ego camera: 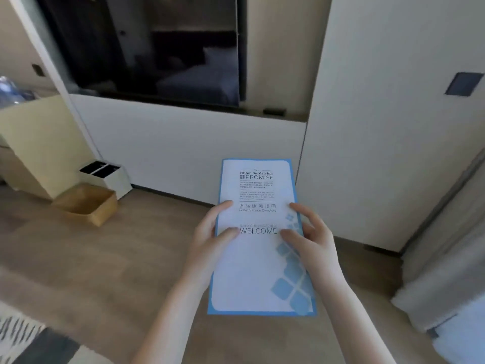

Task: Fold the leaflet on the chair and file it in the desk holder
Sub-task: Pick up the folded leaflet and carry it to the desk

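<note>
I hold a tall white leaflet (258,269) with a blue border and the word WELCOME, upright in the air in front of me, above the wooden floor. My left hand (210,240) grips its left edge, thumb across the front. On the other side, my right hand (309,237) grips the right edge near the blue square pattern, thumb on the front too. The leaflet looks flat and narrow. No chair and no desk holder can be made out in this view.
A pale wall panel with a dark screen (147,48) stands ahead. To the left are a light cabinet (39,143), a white bin (110,177) and a wooden box (86,206) on the floor. A patterned rug (23,334) lies at the lower left, and white fabric (456,332) at the lower right.
</note>
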Demonstrator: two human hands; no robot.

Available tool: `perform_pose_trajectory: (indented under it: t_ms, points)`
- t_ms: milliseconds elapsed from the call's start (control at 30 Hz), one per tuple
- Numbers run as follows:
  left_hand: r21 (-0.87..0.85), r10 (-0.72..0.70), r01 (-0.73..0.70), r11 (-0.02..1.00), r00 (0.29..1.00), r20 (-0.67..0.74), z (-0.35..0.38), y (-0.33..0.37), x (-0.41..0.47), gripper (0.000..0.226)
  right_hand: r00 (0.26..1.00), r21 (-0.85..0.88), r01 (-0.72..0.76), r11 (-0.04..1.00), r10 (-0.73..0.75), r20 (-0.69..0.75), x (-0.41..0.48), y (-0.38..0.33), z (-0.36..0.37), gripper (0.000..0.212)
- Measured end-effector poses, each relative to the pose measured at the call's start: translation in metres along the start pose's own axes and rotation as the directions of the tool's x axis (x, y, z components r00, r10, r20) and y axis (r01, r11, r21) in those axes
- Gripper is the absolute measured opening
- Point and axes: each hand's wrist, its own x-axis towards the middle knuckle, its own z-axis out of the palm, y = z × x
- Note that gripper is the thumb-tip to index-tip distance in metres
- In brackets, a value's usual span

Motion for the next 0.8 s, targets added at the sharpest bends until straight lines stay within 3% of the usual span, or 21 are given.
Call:
perform_pose_trajectory:
  t_ms: [133, 333, 467, 633, 800]
  points:
    - [0.014, 0.007, -0.004, 1.000, 0.975, -0.222, -0.068, -0.003, 0.017, 0.050, 0.977, -0.017, -0.021, 1.000, 0.024, 0.210, 0.049, 0.011, 0.076, 0.049]
    - [-0.007, -0.017, 0.015, 1.000, 0.853, -0.522, -0.157, -0.024, 0.049, 0.050, 0.880, -0.041, -0.049, 0.998, 0.062, 0.472, 0.123, 0.045, 0.190, 0.050]
    - [-0.028, -0.010, -0.013, 1.000, 0.731, -0.683, -0.210, -0.035, 0.096, 0.052, 0.770, -0.054, -0.068, 0.996, 0.086, 0.633, 0.190, 0.064, 0.270, 0.053]
    - [-0.021, -0.020, 0.007, 1.000, 0.629, -0.777, -0.263, -0.024, 0.162, 0.052, 0.646, -0.054, -0.086, 0.995, 0.097, 0.757, 0.272, 0.061, 0.360, 0.053]
    - [-0.042, -0.039, 0.004, 0.999, 0.481, -0.876, -0.322, -0.006, 0.214, 0.054, 0.479, -0.092, -0.141, 0.986, 0.149, 0.865, 0.332, 0.057, 0.464, 0.054]
